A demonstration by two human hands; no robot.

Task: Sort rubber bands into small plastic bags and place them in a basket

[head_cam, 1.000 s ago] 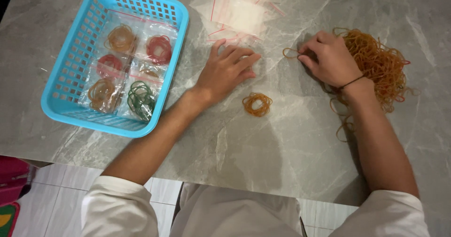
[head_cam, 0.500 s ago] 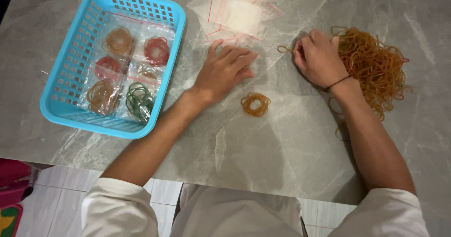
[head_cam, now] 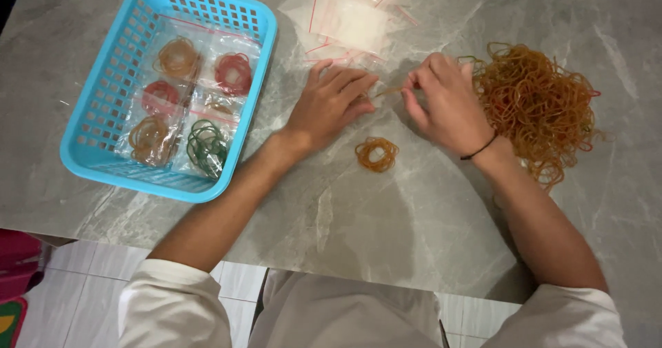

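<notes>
Drawing back from the big tangled heap of rubber bands (head_cam: 536,107), the right hand (head_cam: 447,103) now sits closer to the left hand (head_cam: 331,103) than it did a moment ago, and a single yellowish rubber band (head_cam: 389,91) is stretched across the gap between them. It looks as if one band has been pulled free of the heap for sorting. The right fingers (head_cam: 412,89) are pinched narrow on one end of that band; the left fingers (head_cam: 353,86) lie nearly flat on the grey table (head_cam: 414,217), loosely spread, their tips at the band's other end, though I cannot tell if they grip it. A small pile of orange bands (head_cam: 376,154) lies just below the hands, with clear bags (head_cam: 348,21) above and a blue basket (head_cam: 103,107) of bagged bands to the left
</notes>
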